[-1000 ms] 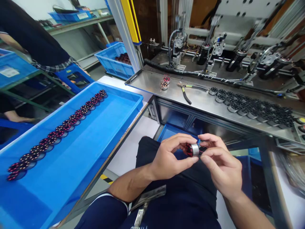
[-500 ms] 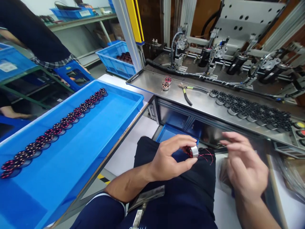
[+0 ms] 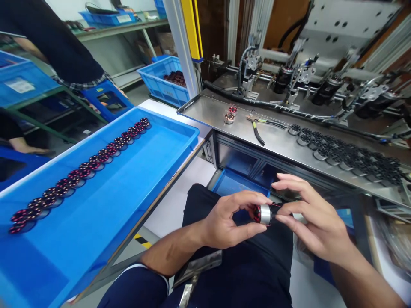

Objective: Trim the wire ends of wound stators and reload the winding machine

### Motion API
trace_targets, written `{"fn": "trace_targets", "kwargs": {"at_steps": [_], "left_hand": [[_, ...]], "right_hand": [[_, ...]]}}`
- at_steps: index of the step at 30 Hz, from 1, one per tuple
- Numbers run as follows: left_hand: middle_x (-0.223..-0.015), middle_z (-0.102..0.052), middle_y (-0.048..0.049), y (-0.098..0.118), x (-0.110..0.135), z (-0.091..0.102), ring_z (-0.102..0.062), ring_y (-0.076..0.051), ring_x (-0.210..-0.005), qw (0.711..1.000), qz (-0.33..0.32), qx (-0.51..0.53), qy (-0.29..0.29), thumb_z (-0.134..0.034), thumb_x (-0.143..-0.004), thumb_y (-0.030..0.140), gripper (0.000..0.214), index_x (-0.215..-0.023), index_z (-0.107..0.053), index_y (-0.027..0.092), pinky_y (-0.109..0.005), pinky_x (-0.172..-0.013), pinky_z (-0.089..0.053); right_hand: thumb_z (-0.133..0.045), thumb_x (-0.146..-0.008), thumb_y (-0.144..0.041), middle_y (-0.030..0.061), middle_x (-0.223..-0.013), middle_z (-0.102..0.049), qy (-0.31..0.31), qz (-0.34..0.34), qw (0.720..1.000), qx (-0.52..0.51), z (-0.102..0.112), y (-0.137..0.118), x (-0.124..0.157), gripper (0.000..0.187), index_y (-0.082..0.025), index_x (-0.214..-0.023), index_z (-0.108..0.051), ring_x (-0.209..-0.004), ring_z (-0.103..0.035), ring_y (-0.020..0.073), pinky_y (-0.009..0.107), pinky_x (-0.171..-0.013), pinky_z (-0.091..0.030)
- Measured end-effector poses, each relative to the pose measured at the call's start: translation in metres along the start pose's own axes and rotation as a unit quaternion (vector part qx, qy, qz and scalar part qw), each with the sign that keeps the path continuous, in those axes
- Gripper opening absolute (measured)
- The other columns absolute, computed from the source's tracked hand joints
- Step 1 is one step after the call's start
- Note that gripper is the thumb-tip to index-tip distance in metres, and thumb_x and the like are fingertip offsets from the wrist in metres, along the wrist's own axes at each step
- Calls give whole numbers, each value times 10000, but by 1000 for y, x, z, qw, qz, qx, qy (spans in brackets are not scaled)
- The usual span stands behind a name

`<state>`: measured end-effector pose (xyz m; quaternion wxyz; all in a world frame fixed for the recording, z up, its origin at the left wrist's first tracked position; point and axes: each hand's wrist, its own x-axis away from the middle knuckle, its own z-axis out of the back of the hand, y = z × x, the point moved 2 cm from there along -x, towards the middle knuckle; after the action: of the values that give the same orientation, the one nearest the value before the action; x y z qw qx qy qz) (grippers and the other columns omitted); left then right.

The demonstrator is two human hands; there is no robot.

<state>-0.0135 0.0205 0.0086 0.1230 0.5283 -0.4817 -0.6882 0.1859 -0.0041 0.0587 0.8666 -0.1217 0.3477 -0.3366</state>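
Seen from my remote post through the head camera, the wearer's left hand (image 3: pixel 229 220) has its fingers clamped on a silver-rimmed wound part (image 3: pixel 265 214), which I see held in the air to the right of the large blue tray (image 3: pixel 128 171), over dark trousers (image 3: pixel 196 207). Red windings show on the side of the part that faces the tray. On the side away from the tray, the right hand (image 3: pixel 316 222) has its thumb and one finger close together beside a thin red wire (image 3: pixel 276 205), another finger standing apart above; I cannot tell whether the wire is pinched. Inside the tray, a slanting row of similar parts (image 3: pixel 85 167) lines the long wall farther from the hands. To the right of the tray's far end I see a steel bench (image 3: pixel 208 113) carrying, nearest the tray, two loose wound parts (image 3: pixel 229 118), then spread-handled pliers (image 3: pixel 258 132), and farthest from it, ranks of black-topped silver pieces (image 3: pixel 349 156). A blue crate (image 3: pixel 163 85) stands beyond the tray's far end, and a person in dark clothing (image 3: pixel 73 51) is beyond its far side.
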Motion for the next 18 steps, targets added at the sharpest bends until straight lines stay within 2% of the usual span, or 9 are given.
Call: {"fn": "trace_targets", "kwargs": {"at_steps": [2, 4, 6, 8, 10, 12, 14, 16, 18], "left_hand": [[-1193, -690, -157, 4, -1, 4, -702, -210, -1010, 999, -40, -18, -16, -715, -827, 77, 429, -1213, -586, 212, -293, -790, -601], [-1210, -679, -173, 7, -2, 8, -704, -179, -945, 997, -62, -51, -23, -697, -837, 61, 309, -1114, -632, 182, -290, -794, -598], [-1227, -668, -181, 8, -3, 12, -703, -151, -883, 995, -70, -70, -9, -687, -842, 54, 243, -1057, -655, 163, -288, -792, -598], [-1232, -673, -177, 8, -2, 15, -708, -169, -928, 994, -73, -78, 12, -690, -841, 58, 237, -1052, -662, 164, -307, -818, -598], [-1218, -693, -163, 6, 0, 16, -703, -212, -1040, 993, -77, -83, 33, -699, -839, 67, 271, -1085, -660, 175, -340, -873, -590], [-1212, -708, -154, 5, 1, 18, -688, -234, -1110, 992, -80, -88, 50, -710, -833, 73, 318, -1126, -653, 184, -359, -921, -576], [-1225, -709, -151, 5, 4, 19, -684, -235, -1128, 990, -80, -96, 64, -719, -825, 67, 343, -1140, -655, 185, -363, -943, -567], [-1247, -701, -150, 6, 7, 22, -686, -229, -1119, 988, -77, -107, 74, -721, -819, 62, 334, -1126, -667, 184, -364, -948, -564], [-1254, -697, -147, 6, 10, 25, -689, -227, -1108, 987, -72, -119, 85, -722, -817, 64, 323, -1113, -676, 185, -365, -942, -566]], "right_hand": [[-638, -891, -112, 134, -1229, -624, -20, -9, 999, -40, 4, 3, -5, 75, -187, -883, -646, -1290, -533, 298, 487, -1055, -474], [-649, -910, -209, 118, -1249, -636, -31, -33, 994, -100, 9, 15, -16, 8, -208, -909, -657, -1261, -565, 288, 458, -1025, -503], [-658, -910, -345, 111, -1264, -648, 19, -77, 989, -127, 14, 41, -33, 135, -228, -976, -662, -1215, -604, 285, 443, -979, -533], [-676, -875, -443, 113, -1230, -668, 117, -129, 983, -63, 15, 79, -56, 278, -232, -1055, -662, -1171, -625, 289, 450, -956, -538], [-684, -833, -517, 138, -1201, -675, 138, -184, 971, 69, 7, 120, -82, 438, -202, -1137, -661, -1139, -629, 305, 481, -962, -526], [-673, -822, -546, 197, -1361, -584, 53, -231, 954, 186, -9, 154, -106, 630, -146, -1301, -592, -1280, -536, 336, 499, -1071, -441], [-650, -828, -578, 243, -1509, -432, -51, -274, 923, 265, -25, 176, -122, 792, -104, -1436, -470, -1408, -393, 379, 533, -1136, -345], [-598, -854, -604, 264, -1535, -383, -106, -297, 902, 295, -37, 183, -128, 809, -105, -1467, -427, -1432, -332, 426, 608, -1129, -293], [-537, -889, -588, 273, -1471, -452, -112, -301, 900, 295, -42, 182, -127, 718, -118, -1427, -471, -1379, -384, 451, 666, -1077, -302]]}}
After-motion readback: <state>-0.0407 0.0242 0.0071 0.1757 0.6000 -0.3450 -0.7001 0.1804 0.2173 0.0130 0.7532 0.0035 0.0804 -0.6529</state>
